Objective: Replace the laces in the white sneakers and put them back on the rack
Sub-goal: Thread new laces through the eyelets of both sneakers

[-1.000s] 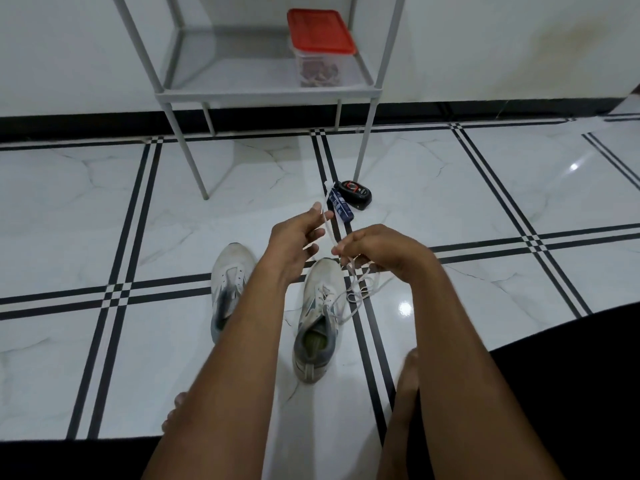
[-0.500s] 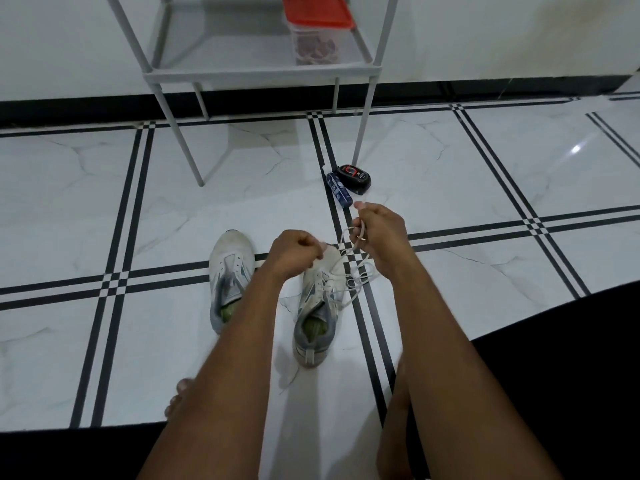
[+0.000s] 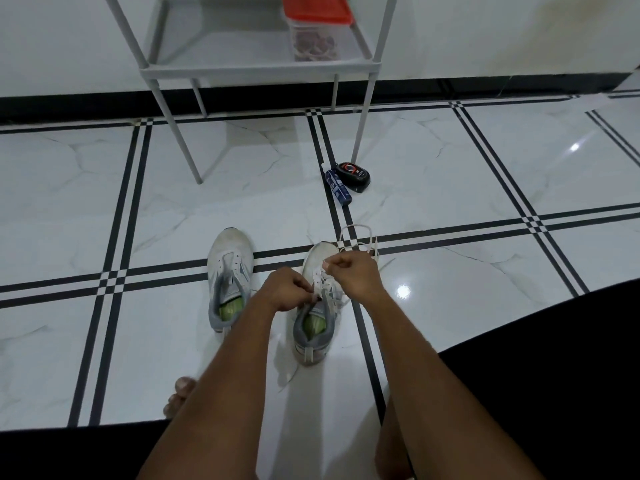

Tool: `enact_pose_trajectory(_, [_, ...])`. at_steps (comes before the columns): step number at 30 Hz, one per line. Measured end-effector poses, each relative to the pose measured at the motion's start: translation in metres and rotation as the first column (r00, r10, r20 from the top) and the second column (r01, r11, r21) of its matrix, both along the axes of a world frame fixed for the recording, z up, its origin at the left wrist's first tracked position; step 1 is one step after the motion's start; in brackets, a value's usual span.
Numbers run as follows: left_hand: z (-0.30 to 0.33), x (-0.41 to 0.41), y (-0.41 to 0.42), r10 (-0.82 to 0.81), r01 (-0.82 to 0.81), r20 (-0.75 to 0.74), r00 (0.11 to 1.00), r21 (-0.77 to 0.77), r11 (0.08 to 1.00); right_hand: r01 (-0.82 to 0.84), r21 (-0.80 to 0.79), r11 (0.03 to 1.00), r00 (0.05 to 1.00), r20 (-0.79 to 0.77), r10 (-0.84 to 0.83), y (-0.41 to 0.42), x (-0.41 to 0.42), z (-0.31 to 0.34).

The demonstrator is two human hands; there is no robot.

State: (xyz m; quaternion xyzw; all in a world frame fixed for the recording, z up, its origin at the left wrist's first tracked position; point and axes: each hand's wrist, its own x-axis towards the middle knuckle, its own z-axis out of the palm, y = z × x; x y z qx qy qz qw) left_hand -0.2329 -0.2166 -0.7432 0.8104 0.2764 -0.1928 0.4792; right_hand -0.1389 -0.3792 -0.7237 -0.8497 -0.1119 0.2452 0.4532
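On glossy marble-patterned tiles, a flat white lace [image 3: 358, 239] is pinched by the curled left hand [image 3: 287, 289] and right hand [image 3: 353, 273] above the right mesh sneaker [image 3: 317, 306]

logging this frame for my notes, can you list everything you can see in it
sneakers: 2, white and grey, side by side on the floor
lace: 1, white, on the right-hand sneaker
rack: 1, grey, by the wall
container: 1, clear with a red lid, on the rack
tube: 1, blue, on the floor
case: 1, black, beside the tube
left hand: pinches the lace
right hand: pinches the lace
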Motion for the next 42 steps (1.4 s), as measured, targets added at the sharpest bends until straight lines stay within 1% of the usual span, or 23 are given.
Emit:
enact_pose_trajectory(2, [-0.005, -0.004, 0.002, 0.139, -0.139, -0.005, 0.990, -0.057, 0.989, -0.049, -0.084, 0.995, 0.998, 0.036, 0.052, -0.001, -0.008, -0.006])
enact_pose_trajectory(4, [-0.010, -0.011, 0.004, 0.271, -0.273, -0.028, 0.962, -0.137, 0.952, -0.142, -0.169, 0.975, 0.985, 0.076, 0.157, 0.000, -0.018, -0.010])
enact_pose_trajectory(7, [-0.016, -0.018, 0.003, 0.395, -0.400, -0.066, 0.916, -0.222, 0.889, -0.264, -0.315, 0.912, 0.927, 0.177, 0.329, 0.001, -0.033, -0.011])
enact_pose_trajectory(9, [-0.017, -0.020, 0.003, 0.420, -0.426, -0.076, 0.904, -0.239, 0.873, -0.294, -0.371, 0.881, 0.890, 0.231, 0.394, 0.004, -0.039, -0.013])
enact_pose_trajectory(10, [-0.017, -0.020, 0.002, 0.425, -0.430, -0.077, 0.902, -0.245, 0.869, -0.301, -0.387, 0.872, 0.883, 0.233, 0.408, 0.006, -0.040, -0.014])
enact_pose_trajectory(15, [-0.016, -0.020, 0.001, 0.429, -0.431, -0.069, 0.901, -0.264, 0.863, -0.332, -0.483, 0.810, 0.869, 0.178, 0.462, 0.019, -0.039, -0.020])
enact_pose_trajectory(18, [-0.019, -0.019, 0.002, 0.424, -0.423, -0.061, 0.904, -0.278, 0.862, -0.343, -0.523, 0.780, 0.844, 0.192, 0.500, 0.024, -0.042, -0.026])
enact_pose_trajectory(22, [-0.021, -0.021, 0.001, 0.409, -0.414, -0.083, 0.909, -0.307, 0.857, -0.316, -0.539, 0.781, 0.840, 0.223, 0.494, 0.024, -0.045, -0.035])
enact_pose_trajectory(26, [-0.021, -0.024, 0.000, 0.432, -0.445, -0.122, 0.894, -0.356, 0.821, -0.286, -0.558, 0.779, 0.809, 0.295, 0.509, 0.024, -0.048, -0.037])
enact_pose_trajectory(27, [-0.021, -0.024, 0.000, 0.434, -0.447, -0.121, 0.893, -0.362, 0.818, -0.254, -0.579, 0.774, 0.791, 0.336, 0.512, 0.023, -0.051, -0.038])
enact_pose_trajectory(29, [-0.023, -0.024, -0.001, 0.418, -0.421, -0.091, 0.904, -0.351, 0.836, -0.137, -0.597, 0.790, 0.761, 0.447, 0.470, 0.019, -0.060, -0.040])
enact_pose_trajectory(30, [-0.024, -0.024, -0.002, 0.411, -0.413, -0.081, 0.908, -0.338, 0.845, -0.072, -0.577, 0.814, 0.754, 0.502, 0.423, 0.017, -0.066, -0.041])
enact_pose_trajectory(32, [-0.027, -0.023, -0.002, 0.412, -0.413, -0.076, 0.908, -0.322, 0.852, 0.017, -0.486, 0.874, 0.755, 0.579, 0.308, 0.010, -0.078, -0.045])
enact_pose_trajectory(34, [-0.029, -0.021, -0.003, 0.366, -0.367, -0.058, 0.929, -0.271, 0.890, 0.025, -0.394, 0.919, 0.753, 0.612, 0.242, 0.003, -0.089, -0.050])
enact_pose_trajectory(36, [-0.027, -0.018, -0.005, 0.308, -0.308, -0.026, 0.951, -0.168, 0.937, 0.012, -0.390, 0.921, 0.758, 0.604, 0.245, -0.002, -0.101, -0.056])
enact_pose_trajectory(37, [-0.021, -0.017, -0.008, 0.298, -0.298, -0.006, 0.955, -0.087, 0.951, 0.023, -0.405, 0.914, 0.768, 0.592, 0.242, -0.004, -0.107, -0.060])
enact_pose_trajectory(39, [-0.006, -0.012, -0.006, 0.333, -0.334, 0.042, 0.942, 0.021, 0.942, 0.092, -0.409, 0.908, 0.801, 0.572, 0.177, -0.004, -0.115, -0.066])
enact_pose_trajectory(40, [0.003, -0.007, -0.003, 0.378, -0.382, 0.062, 0.924, 0.065, 0.922, 0.126, -0.411, 0.903, 0.818, 0.559, 0.140, -0.003, -0.117, -0.067])
enact_pose_trajectory(41, [0.012, -0.002, 0.005, 0.439, -0.444, 0.066, 0.896, 0.077, 0.893, 0.152, -0.415, 0.897, 0.834, 0.541, 0.109, 0.000, -0.117, -0.067])
enact_pose_trajectory(42, [0.015, 0.006, 0.017, 0.540, -0.541, 0.066, 0.839, -0.008, 0.841, 0.169, -0.421, 0.891, 0.846, 0.526, 0.087, 0.003, -0.117, -0.066])
